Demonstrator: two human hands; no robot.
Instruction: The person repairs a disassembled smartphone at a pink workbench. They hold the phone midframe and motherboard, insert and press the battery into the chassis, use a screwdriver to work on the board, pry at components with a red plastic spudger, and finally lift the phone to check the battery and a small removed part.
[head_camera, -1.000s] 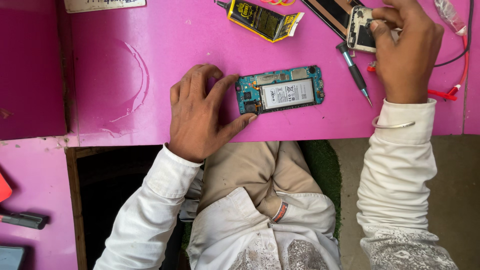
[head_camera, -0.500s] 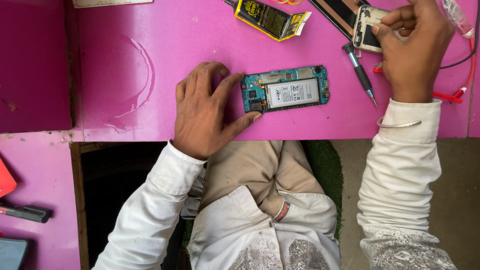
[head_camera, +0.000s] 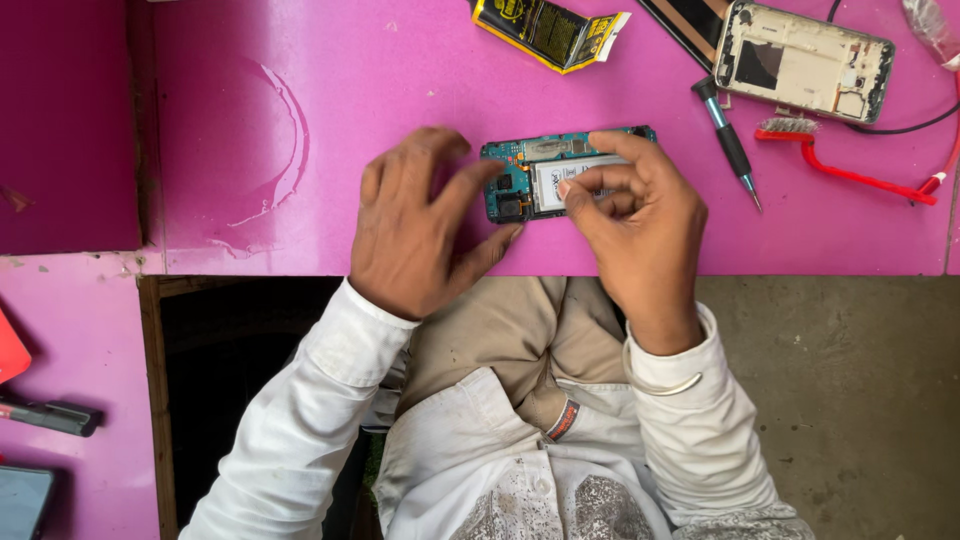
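Right hand shifted from detached phone housing down onto opened phone; fingertips pinched at battery. Left hand braced at phone's left end, grip loose, nothing clasped. Phone flat on pink worktop, screwdriver right of phone, unused. Housing already off; battery seemingly not yet lifted.

Pink table; teal phone board; red brush.

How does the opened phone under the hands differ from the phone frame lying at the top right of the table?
The opened phone shows a teal circuit board and a white battery; the phone frame looks pale, silvery and mostly hollow. The opened phone is touched by the left hand and right hand; the phone frame lies untouched. The opened phone lies nearly level, the phone frame slightly tilted. Both rest on the pink table.
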